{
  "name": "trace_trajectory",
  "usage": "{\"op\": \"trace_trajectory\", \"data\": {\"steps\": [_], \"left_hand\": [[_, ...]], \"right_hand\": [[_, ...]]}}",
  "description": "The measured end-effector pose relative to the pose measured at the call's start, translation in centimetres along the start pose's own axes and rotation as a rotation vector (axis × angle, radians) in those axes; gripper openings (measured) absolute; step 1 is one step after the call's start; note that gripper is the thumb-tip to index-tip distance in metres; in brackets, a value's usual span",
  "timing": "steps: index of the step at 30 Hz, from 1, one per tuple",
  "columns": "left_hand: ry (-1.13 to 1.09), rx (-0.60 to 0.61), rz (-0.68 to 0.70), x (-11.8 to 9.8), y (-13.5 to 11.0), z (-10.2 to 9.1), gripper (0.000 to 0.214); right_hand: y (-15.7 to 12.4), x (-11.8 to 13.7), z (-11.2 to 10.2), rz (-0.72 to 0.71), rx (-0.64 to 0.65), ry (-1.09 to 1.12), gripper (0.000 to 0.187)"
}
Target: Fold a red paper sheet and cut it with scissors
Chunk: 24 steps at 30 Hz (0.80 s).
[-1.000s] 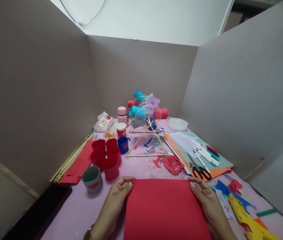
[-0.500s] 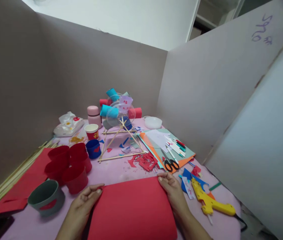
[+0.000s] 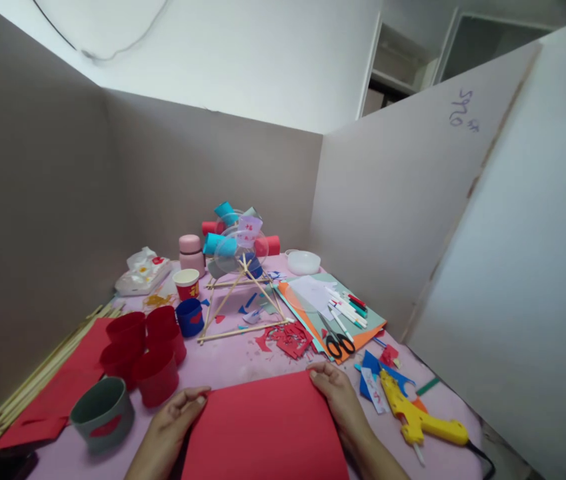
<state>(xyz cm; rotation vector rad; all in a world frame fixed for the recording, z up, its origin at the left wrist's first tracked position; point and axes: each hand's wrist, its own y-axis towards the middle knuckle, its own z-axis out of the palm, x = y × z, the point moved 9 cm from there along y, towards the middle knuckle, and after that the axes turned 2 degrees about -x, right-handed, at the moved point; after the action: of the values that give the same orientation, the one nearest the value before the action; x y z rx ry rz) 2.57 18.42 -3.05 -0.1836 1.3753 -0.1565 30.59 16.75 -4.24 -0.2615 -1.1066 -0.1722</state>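
A sheet of red paper [image 3: 265, 427] is held by its two far corners at the front of the table. My left hand [image 3: 173, 427] pinches the left corner between thumb and fingers. At the right corner my right hand [image 3: 337, 397] is closed the same way. The sheet's near edge runs out of view. Left of my left hand stand a grey paper cup [image 3: 103, 413] with a red heart and several red paper cups [image 3: 155, 377]. Beyond the sheet lies a heap of red paper scraps [image 3: 290, 339].
A stick frame [image 3: 243, 330] carries a wheel with coloured paper tubes [image 3: 220, 245]. On the right are scissors [image 3: 339, 343], markers [image 3: 350, 310], and a yellow glue gun [image 3: 420, 417]. Wooden sticks [image 3: 37, 373] and red paper [image 3: 63, 387] lie left. Grey panels [image 3: 213, 167] enclose the table.
The camera view has tilted up slightly, so the table things sit lower in the picture. Both hands keep hold of the red paper, which shows little other movement.
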Motion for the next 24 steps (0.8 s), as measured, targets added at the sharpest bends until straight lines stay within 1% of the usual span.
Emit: {"op": "trace_trajectory", "data": {"steps": [4, 7, 10, 13, 15, 19, 22, 24], "left_hand": [[-0.014, -0.029, 0.018, 0.0, 0.1, -0.2, 0.025], [-0.025, -0.058, 0.051, -0.7, -0.1, -0.3, 0.026], [-0.038, -0.059, 0.068, -1.2, -0.7, -0.2, 0.025], [-0.048, -0.043, 0.045, -1.2, -1.1, 0.1, 0.025], [-0.051, -0.049, 0.023, -0.8, -0.8, -0.1, 0.026], [-0.043, -0.079, 0.021, 0.0, 0.6, -0.9, 0.033], [-0.032, -0.068, 0.026, 0.4, 1.4, -1.1, 0.04], [-0.03, -0.058, 0.025, 0.4, 1.4, -1.0, 0.041]], "right_hand": [[0.4, -0.6, -0.4, -0.024, -0.016, -0.018, 0.035], [0.7, -1.3, -0.9, -0.026, -0.034, -0.029, 0.035], [0.9, -2.2, -1.2, -0.004, -0.039, -0.025, 0.036], [0.9, -2.5, -1.0, 0.003, -0.029, -0.022, 0.037], [0.9, -2.4, -0.8, 0.0, -0.017, -0.026, 0.036], [0.9, -1.7, -0.3, -0.03, -0.007, -0.046, 0.036], [0.7, -0.8, -0.1, -0.074, -0.023, -0.076, 0.036], [0.5, -0.4, 0.1, -0.09, -0.027, -0.096, 0.036]]}}
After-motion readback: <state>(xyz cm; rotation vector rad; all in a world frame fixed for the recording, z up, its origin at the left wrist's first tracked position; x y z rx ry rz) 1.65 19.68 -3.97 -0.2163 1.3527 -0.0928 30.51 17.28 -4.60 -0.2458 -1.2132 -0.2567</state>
